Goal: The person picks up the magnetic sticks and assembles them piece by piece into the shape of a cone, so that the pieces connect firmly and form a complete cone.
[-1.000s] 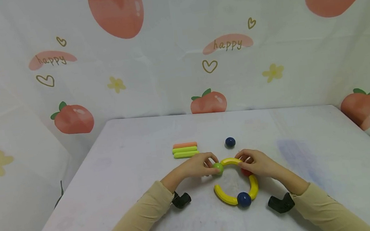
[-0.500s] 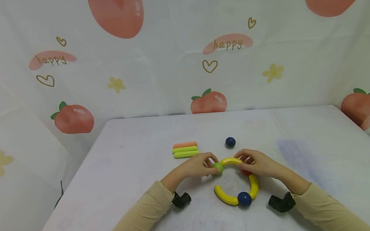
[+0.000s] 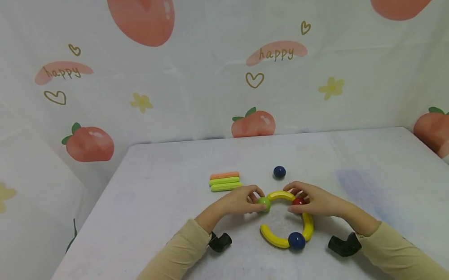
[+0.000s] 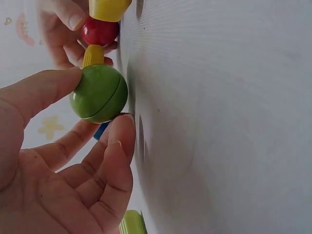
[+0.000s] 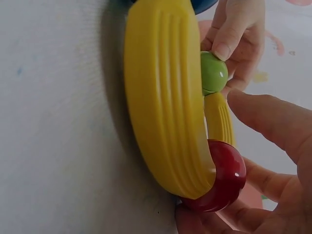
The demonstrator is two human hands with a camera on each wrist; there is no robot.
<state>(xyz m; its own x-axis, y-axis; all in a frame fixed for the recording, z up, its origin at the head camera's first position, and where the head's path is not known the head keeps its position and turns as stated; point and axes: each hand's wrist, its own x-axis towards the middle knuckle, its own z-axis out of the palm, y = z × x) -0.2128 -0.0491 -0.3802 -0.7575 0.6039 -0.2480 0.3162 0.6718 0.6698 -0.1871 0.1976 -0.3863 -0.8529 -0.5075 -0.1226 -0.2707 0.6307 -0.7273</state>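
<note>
In the head view, yellow curved rods (image 3: pixel 273 237) and balls form a ring with a gap at its left side. My left hand (image 3: pixel 240 200) pinches the green ball (image 3: pixel 264 204) between thumb and fingers; the left wrist view shows the thumb on its upper side. From the green ball, the far curved rod (image 3: pixel 280 195) runs to a red ball (image 3: pixel 298 201). Around that red ball is my right hand (image 3: pixel 315 199), its thumb (image 5: pixel 258 114) lifted clear, its other fingers behind and under the ball. A dark blue ball (image 3: pixel 297 241) joins the two nearer rods.
A loose dark blue ball (image 3: pixel 279 172) lies beyond the ring. Left of it, an orange stick (image 3: pixel 224 175) and two yellow-green sticks (image 3: pixel 225 187) lie side by side. The white table (image 3: pixel 162 173) ends at a printed cloth backdrop (image 3: pixel 203 92).
My right thumb has come off the red ball and moved toward me, so more of the ball shows. The right forearm has shifted slightly right. My left hand stays on the green ball.
</note>
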